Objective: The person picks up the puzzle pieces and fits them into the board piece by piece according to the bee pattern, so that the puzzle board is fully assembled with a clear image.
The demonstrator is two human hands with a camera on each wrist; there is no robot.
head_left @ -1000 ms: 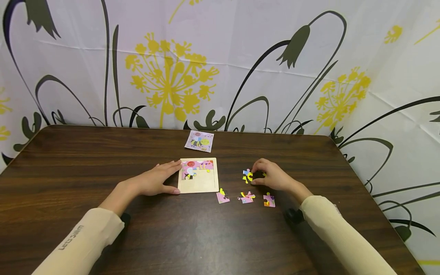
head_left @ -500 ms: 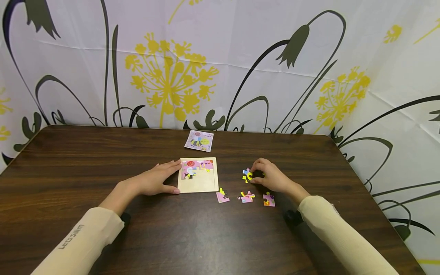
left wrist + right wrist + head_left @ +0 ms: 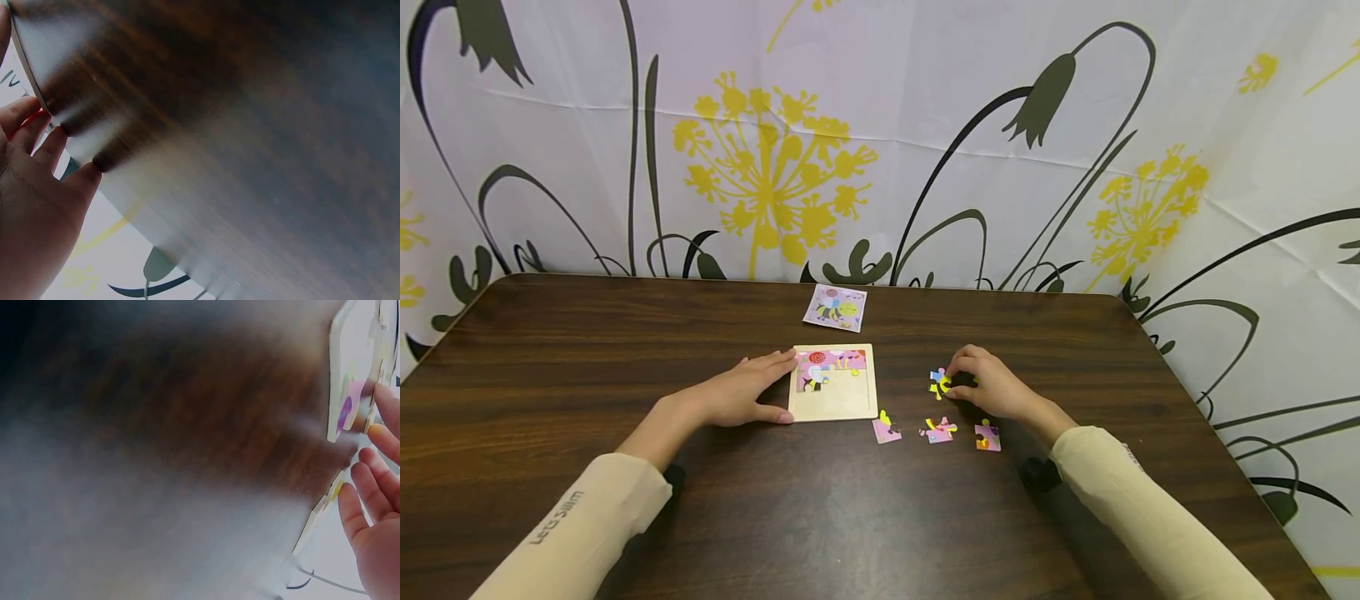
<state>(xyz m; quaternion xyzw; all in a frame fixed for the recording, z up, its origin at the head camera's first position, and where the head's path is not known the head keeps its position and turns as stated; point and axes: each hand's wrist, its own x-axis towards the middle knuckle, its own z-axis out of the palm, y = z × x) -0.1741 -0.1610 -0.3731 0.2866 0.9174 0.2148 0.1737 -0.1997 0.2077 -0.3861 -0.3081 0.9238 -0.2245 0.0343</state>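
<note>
A square wooden puzzle tray [image 3: 842, 404] lies on the table, with pink bee-picture pieces fitted along its top and upper left and bare wood below. My left hand [image 3: 730, 396] rests at its left edge, index finger and thumb spread and touching the frame. To the right of the tray, my right hand [image 3: 996, 387] pinches a blue, yellow and black jigsaw piece [image 3: 937, 384] by its right side, at table level. A bit of yellow from another piece [image 3: 977, 380] shows under that hand, mostly hidden. The right wrist view catches my right hand's fingers [image 3: 369, 487] at the frame's edge.
Three loose jigsaw pieces lie in front: one by the tray's corner [image 3: 886, 428], a pink one [image 3: 938, 431] in the middle and another [image 3: 988, 437] to the right. A bee picture card [image 3: 835, 308] lies behind the tray. A flowered curtain [image 3: 880, 167] hangs behind the brown table [image 3: 625, 333].
Over the last second my right hand has shifted very slightly left on the jigsaw piece. The left hand, the tray and the loose pieces stay where they were.
</note>
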